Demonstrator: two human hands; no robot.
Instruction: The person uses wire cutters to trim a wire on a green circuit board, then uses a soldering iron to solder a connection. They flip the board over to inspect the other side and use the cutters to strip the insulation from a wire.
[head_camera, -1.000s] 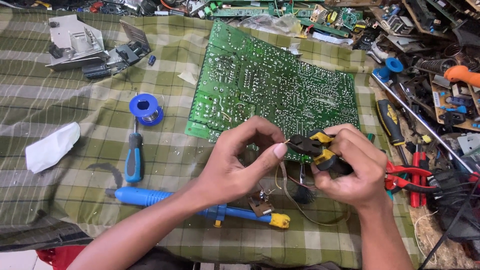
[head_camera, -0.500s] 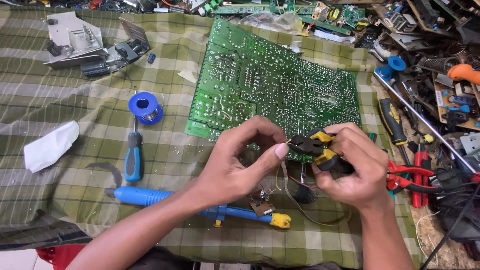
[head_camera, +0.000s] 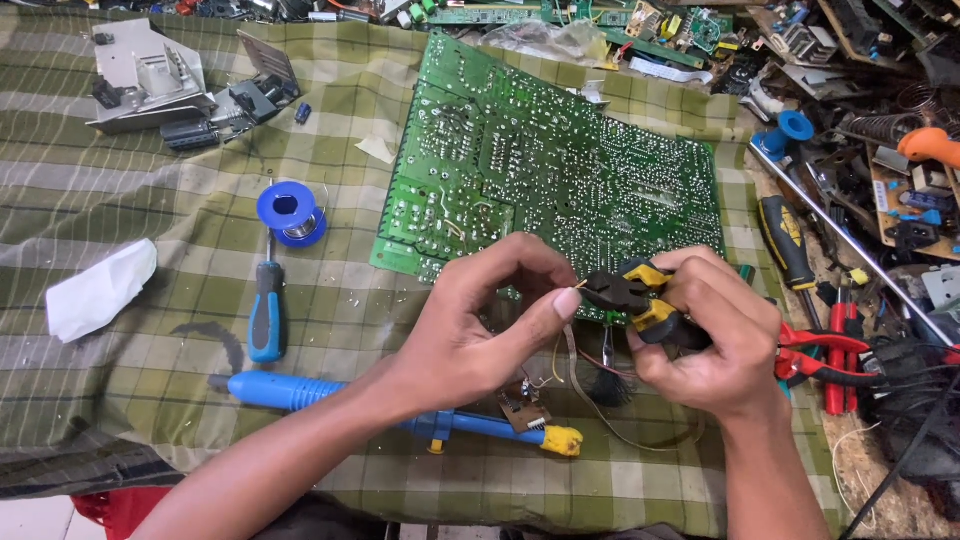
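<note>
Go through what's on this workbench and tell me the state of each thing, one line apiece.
Left hand: pinching a thin wire end.
Right hand: closed around the cutters.
Cutters: jaws at the wire tip.
Wire: held between thumb and finger.
Circuit board: flat, solder side up.
Solder spool: lying flat on the cloth.
Screwdriver: lying untouched.
Blue tool: lying under the left forearm.

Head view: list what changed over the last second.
Almost nothing. The left hand still pinches the thin wire, and the right hand keeps the yellow-and-black cutters at its tip. The green circuit board has not moved.
</note>
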